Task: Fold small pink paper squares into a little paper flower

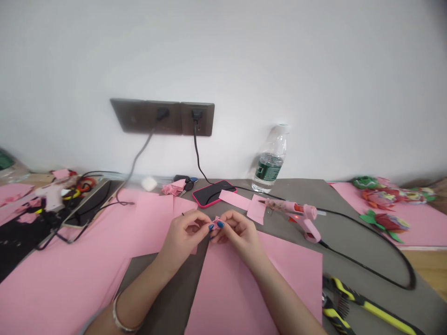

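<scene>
At the left of the frame, a large pink paper sheet (80, 260) spreads over the worktop (164, 298), reaching toward the left hand (188, 235). Just left of the frame's centre, below the middle, that hand pinches the left side of a small crumpled pink paper piece (216, 222) between thumb and fingers. The piece sits right between the two hands, touching both, so neither is nearer; it is too covered by fingertips to tell its long axis. From the other side the right hand (237, 232) grips it too, blue-nailed thumb on top, above another pink sheet (258, 279). Up and to the right of this hand — near, but not touching — lie a pink paper strip (234, 200) and a pink glue gun (296, 211). The gun's barrel runs roughly left to right, nozzle toward the hands, handle angled down to the right — the right hand is clearly the nearer one to it.
</scene>
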Tool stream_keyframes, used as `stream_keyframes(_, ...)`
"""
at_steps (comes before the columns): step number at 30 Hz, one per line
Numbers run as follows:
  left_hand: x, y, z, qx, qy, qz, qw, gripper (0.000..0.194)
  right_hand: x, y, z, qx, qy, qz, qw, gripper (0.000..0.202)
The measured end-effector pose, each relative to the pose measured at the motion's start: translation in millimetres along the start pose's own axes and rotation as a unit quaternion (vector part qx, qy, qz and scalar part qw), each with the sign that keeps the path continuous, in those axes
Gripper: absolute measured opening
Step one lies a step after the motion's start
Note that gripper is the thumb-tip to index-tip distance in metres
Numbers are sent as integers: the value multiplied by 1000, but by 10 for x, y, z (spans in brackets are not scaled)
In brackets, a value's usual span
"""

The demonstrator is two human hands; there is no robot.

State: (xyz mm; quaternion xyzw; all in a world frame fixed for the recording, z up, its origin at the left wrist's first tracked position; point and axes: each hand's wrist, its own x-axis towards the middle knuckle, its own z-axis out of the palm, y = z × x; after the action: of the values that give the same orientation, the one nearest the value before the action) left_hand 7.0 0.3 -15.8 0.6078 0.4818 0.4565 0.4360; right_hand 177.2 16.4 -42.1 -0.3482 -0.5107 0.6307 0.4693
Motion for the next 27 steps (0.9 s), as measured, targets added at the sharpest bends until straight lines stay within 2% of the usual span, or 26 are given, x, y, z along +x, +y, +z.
stream_keyframes(8,21,-7,14,-42,-9,-42,998,12,-23,-97,16,-51,-42,-6,998,30)
stream_keyframes(13,29,-41,26,-71,40,-52,995,16,-3,-65,33,-96,20,-73,992,27)
stream_keyframes(17,18,-56,36,-33,48,-14,998,16,-7,-36,57,-68,26,-78,994,26)
stream_keyframes(21,10,-50,33,25,84,41,995,10,-21,-25,80,-65,19,-68,995,23)
stream_keyframes(27,-11,-52,22,58,64,52,995,13,-32,-26,92,-110,15,-79,991,18)
